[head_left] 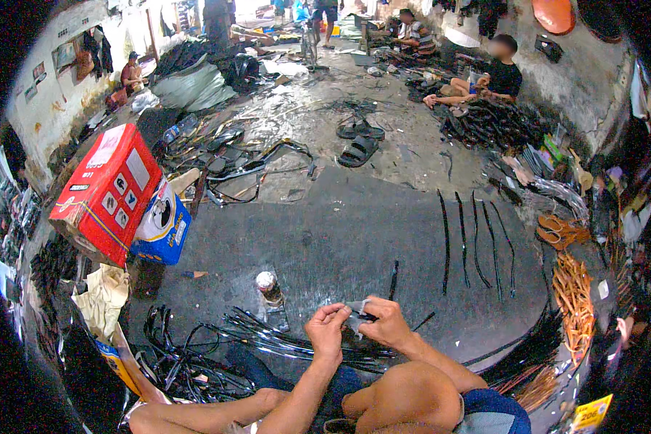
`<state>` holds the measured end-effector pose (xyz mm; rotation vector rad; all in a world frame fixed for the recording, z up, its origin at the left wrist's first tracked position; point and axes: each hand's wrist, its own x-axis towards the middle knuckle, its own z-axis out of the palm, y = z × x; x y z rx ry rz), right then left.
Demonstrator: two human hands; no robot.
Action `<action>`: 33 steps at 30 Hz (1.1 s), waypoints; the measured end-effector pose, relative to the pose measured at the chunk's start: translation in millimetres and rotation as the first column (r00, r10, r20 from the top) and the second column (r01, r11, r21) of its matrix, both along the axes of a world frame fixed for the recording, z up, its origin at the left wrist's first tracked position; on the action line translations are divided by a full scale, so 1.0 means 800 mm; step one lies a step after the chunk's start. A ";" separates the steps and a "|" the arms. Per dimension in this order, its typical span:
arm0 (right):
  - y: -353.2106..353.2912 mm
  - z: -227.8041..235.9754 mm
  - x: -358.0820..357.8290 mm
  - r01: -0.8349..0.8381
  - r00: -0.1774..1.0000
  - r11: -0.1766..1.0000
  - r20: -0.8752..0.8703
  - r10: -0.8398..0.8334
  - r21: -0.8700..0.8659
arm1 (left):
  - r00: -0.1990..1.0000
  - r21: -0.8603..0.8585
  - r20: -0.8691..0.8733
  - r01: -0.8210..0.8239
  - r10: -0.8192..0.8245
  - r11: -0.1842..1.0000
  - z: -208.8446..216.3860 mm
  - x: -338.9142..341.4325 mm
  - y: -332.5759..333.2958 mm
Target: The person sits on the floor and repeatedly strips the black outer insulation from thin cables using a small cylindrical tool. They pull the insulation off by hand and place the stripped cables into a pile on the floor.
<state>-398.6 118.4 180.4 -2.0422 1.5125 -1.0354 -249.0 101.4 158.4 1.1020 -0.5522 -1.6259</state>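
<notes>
left hand and right hand pinching black rubber strip | likely light, limp | hold near the end, above bundle of strips

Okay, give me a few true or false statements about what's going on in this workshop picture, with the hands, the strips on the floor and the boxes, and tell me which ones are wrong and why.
1. Both hands, the left hand and the right hand, meet on a small dark piece. True.
2. Five long black strips lie side by side on the floor. True.
3. The red box stands to the person's right. False: it stands at the left, beside a blue and white box.
4. A pair of dark sandals lies on the floor farther off. True.
5. The small capped bottle is held in the left hand. False: it stands on the floor, apart from both hands.
</notes>
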 end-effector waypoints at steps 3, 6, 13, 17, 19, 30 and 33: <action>0.001 -0.002 -0.002 0.007 1.000 1.000 -0.024 -0.006 0.030 | 0.998 0.071 -0.063 0.027 -0.023 0.997 -0.003 0.001 0.001; 0.002 0.005 0.004 0.031 0.999 1.000 0.007 -0.031 0.002 | 0.986 0.122 -0.164 0.049 -0.029 0.991 -0.005 0.006 -0.001; -0.002 0.002 0.010 0.062 0.996 0.991 0.078 -0.052 -0.120 | 0.907 0.081 -0.414 0.121 -0.077 0.989 -0.019 0.010 0.003; -0.001 0.013 0.013 0.015 1.000 0.992 0.018 -0.013 -0.123 | 0.919 0.043 -0.382 0.119 -0.093 0.992 -0.023 0.020 -0.002; 0.000 0.021 0.012 -0.014 0.999 0.994 0.038 0.019 -0.107 | 0.914 0.048 -0.396 0.110 -0.082 0.993 -0.021 0.026 -0.004; 0.034 0.002 -0.010 -0.108 0.994 0.994 -0.029 0.107 -0.030 | 0.954 -0.087 -0.295 -0.083 0.054 0.993 -0.020 0.115 -0.039; 0.056 -0.025 -0.044 -0.102 0.995 0.994 -0.017 0.102 -0.027 | 0.939 -0.053 -0.310 -0.176 0.151 0.983 -0.040 0.160 -0.068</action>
